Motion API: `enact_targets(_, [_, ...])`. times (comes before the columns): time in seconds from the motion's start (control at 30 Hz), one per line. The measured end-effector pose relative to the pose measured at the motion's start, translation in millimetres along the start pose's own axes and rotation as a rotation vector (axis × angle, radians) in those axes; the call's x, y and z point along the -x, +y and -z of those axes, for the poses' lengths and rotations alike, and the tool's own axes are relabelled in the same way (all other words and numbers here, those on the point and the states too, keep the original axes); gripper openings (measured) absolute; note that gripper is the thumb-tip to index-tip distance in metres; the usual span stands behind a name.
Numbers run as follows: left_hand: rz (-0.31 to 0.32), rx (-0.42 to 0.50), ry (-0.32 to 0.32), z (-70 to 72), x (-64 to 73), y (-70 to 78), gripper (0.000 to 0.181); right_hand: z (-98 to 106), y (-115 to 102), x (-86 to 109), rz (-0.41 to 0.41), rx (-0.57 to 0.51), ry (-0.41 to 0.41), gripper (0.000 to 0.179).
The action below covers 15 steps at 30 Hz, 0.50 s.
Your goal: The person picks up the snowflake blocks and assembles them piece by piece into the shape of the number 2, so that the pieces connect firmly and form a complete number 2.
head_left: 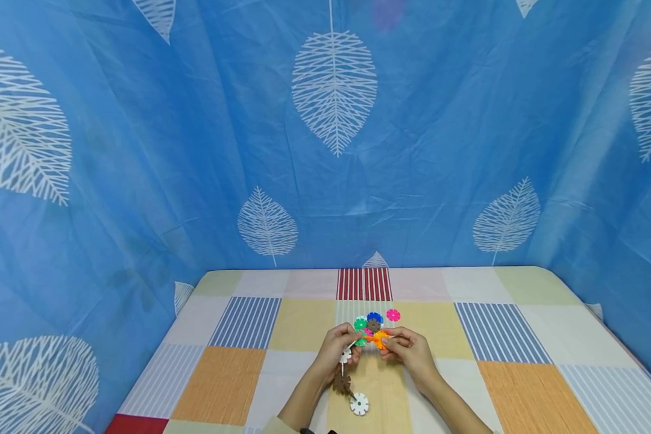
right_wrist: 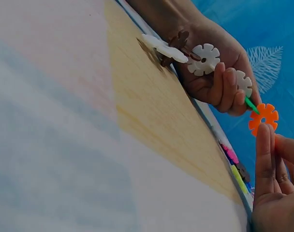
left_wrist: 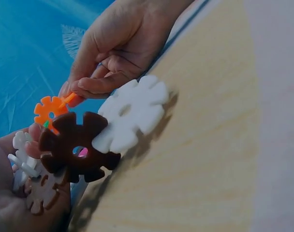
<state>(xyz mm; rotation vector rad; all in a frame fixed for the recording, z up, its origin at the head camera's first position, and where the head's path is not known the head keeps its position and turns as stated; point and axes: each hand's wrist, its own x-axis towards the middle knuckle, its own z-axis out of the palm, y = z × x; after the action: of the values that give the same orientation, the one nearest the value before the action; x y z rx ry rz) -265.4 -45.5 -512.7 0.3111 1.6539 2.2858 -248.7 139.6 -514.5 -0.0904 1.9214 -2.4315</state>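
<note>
The left hand [head_left: 333, 348] grips a chain of slotted plastic discs [head_left: 342, 384], its near white disc [head_left: 359, 404] dangling left of centre above the surface [head_left: 293, 371]. The right hand [head_left: 415, 355] pinches an orange disc [head_left: 381, 340] beside a green piece [right_wrist: 252, 105], seemingly so the two grips brace each other. Loose discs, one blue [head_left: 374, 317], one pink [head_left: 393, 315], lie on the far side, probably for easy reach; no container shows.

Side rm OK, ctr blocked

L hand [head_left: 332, 351] & R hand [head_left: 414, 355] meet at orange disc [right_wrist: 270, 116], closing ctr. Disc pile [head_left: 373, 324] blocks just beyond. Btwn forearms [head_left: 451, 402]: gap R of disc chain [head_left: 342, 383]. Rm over tablecloth [head_left: 526, 389] both sides; curtain [head_left: 412, 181] walls far edge.
</note>
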Motion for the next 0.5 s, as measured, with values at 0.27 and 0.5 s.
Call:
enact_targets(0.27, [0.048, 0.019, 0.046, 0.9, -2.6, -1.3, 0.021, -5.8, 0.9, 1.6, 0.033, -0.002, 0.019, 0.028])
enact_targets(0.5, [0.057, 0.109, 0.081, 1.8, -6.3, -3.9, 0.021, -6.6, 5.5, -1.0, 0.112, -0.041, 0.09, 0.03])
